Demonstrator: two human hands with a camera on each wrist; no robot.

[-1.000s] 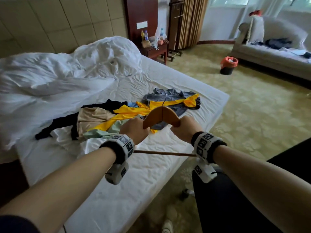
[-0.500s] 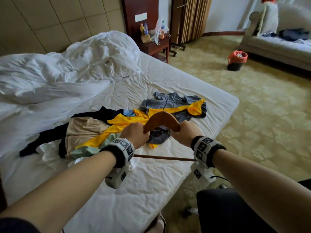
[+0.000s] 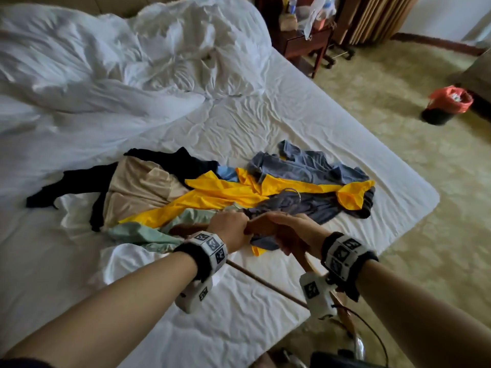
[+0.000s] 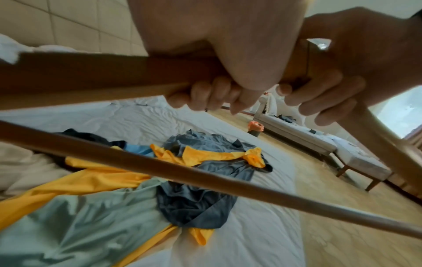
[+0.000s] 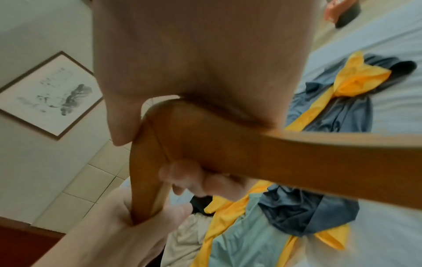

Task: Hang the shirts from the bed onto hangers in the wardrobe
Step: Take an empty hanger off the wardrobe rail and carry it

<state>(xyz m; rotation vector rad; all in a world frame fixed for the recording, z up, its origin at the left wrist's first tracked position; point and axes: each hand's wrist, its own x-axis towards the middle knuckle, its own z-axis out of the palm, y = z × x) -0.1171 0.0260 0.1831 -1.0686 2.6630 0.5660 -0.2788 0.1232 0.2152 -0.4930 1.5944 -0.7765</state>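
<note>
Both my hands hold a wooden hanger [image 3: 259, 227] low over a pile of shirts on the bed [image 3: 265, 120]. My left hand [image 3: 230, 229] grips its left arm, fingers [image 4: 205, 97] curled under the wood. Right beside it, my right hand [image 3: 289, 229] grips the middle, fingers [image 4: 319, 103] wrapped round. The metal hook [image 3: 292, 193] points away from me over a grey-blue shirt [image 3: 305, 171]. A yellow shirt [image 3: 225, 192] lies across the pile, with a beige [image 3: 140, 187], a black [image 3: 79, 181] and a mint green shirt [image 3: 148, 232] to the left. The hanger's bar [image 4: 205, 177] runs below my wrists.
A crumpled white duvet [image 3: 119, 62] covers the bed's far left. A dark wooden nightstand [image 3: 305, 41] stands past the bed's far corner. On the carpet at right sits a bin with a red bag [image 3: 449, 102]. A sofa [image 4: 308, 137] lines the far wall.
My hands have slid together toward the hanger's middle and dropped it lower over the shirts, tilting it so the hook points away. My view has dipped toward the bed.
</note>
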